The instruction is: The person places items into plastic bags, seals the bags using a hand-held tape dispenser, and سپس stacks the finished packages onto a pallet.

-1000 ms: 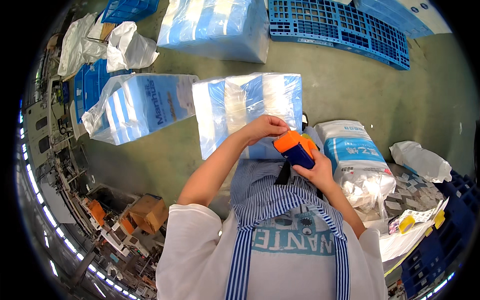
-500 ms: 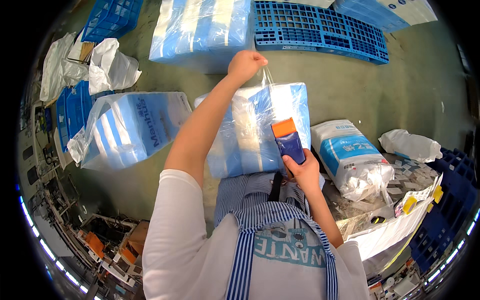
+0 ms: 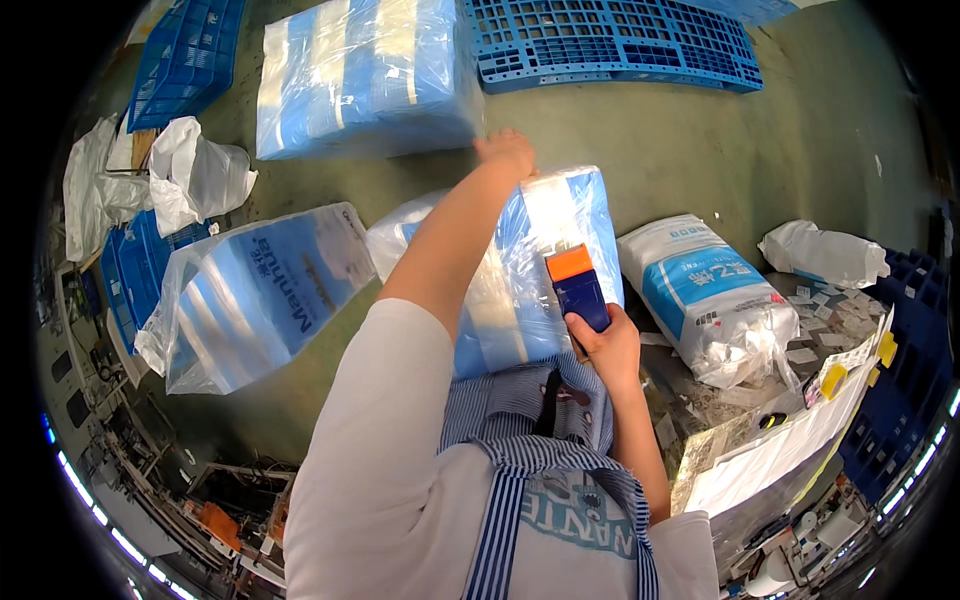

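Note:
In front of me lies a package wrapped in clear film (image 3: 490, 290), blue and white striped inside, close against my apron. My left hand (image 3: 508, 153) rests at its far edge, fingers stretched out and slightly blurred, with nothing visible in them. My right hand (image 3: 610, 345) grips a dark blue hand tool with an orange top (image 3: 578, 285), held upright over the package's right part; its exact kind is unclear. Loose film (image 3: 400, 235) bulges at the package's left side, partly behind my left forearm.
A similar wrapped package (image 3: 370, 75) stands beyond, beside a blue plastic pallet (image 3: 615, 50). To the left lie a bagged blue package (image 3: 260, 290), a white sack (image 3: 198, 175) and blue crates (image 3: 185, 60). At right, a white and blue sack (image 3: 705, 295) lies near a paper-covered surface (image 3: 800, 450).
My left hand has let go of the raised film strands and lowered to the package's far edge. The package has turned slightly. My right hand keeps the tool in nearly the same place.

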`<act>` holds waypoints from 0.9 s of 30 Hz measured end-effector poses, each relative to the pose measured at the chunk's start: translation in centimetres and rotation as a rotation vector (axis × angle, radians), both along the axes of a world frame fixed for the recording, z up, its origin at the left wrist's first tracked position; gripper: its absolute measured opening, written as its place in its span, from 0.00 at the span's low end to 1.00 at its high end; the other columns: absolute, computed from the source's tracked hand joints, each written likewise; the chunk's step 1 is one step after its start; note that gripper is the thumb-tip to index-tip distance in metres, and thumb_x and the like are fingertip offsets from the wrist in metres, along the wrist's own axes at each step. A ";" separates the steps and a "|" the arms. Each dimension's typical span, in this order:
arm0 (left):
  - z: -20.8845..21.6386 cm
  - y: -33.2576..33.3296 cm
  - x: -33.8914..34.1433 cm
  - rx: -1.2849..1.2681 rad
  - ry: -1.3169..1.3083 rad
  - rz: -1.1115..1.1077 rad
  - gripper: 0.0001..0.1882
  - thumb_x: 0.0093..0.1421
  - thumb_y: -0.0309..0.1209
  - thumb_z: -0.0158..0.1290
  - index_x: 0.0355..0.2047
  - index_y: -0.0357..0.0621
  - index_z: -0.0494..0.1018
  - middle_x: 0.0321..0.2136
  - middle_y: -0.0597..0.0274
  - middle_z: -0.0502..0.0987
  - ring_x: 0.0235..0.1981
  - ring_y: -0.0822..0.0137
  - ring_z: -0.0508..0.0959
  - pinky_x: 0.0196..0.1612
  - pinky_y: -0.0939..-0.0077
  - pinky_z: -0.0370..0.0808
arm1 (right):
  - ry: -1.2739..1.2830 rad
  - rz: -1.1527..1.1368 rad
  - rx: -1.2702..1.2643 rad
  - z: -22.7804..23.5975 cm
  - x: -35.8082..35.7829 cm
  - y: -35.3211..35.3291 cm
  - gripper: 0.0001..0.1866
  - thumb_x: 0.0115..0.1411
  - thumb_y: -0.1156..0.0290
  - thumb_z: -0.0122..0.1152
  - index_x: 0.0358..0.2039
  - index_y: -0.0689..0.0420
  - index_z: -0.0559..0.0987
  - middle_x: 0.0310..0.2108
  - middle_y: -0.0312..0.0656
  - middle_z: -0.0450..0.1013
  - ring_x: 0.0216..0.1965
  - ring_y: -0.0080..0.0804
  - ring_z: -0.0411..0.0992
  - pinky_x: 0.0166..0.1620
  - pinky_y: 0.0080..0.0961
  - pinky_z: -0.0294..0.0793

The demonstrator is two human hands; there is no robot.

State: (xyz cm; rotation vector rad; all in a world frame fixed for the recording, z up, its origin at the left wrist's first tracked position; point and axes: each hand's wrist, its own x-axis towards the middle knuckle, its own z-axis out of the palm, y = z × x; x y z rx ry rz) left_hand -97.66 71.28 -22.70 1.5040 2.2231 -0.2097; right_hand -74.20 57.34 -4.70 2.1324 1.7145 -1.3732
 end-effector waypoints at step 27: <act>3.9 -6.1 6.9 0.231 -0.049 -0.262 0.42 0.60 0.65 0.34 0.63 0.47 0.55 0.65 0.55 0.54 0.65 0.56 0.55 0.63 0.38 0.45 | 0.077 0.010 -0.157 1.2 15.1 -12.1 0.30 0.43 0.47 0.66 0.34 0.63 0.79 0.21 0.47 0.76 0.28 0.38 0.77 0.35 0.30 0.74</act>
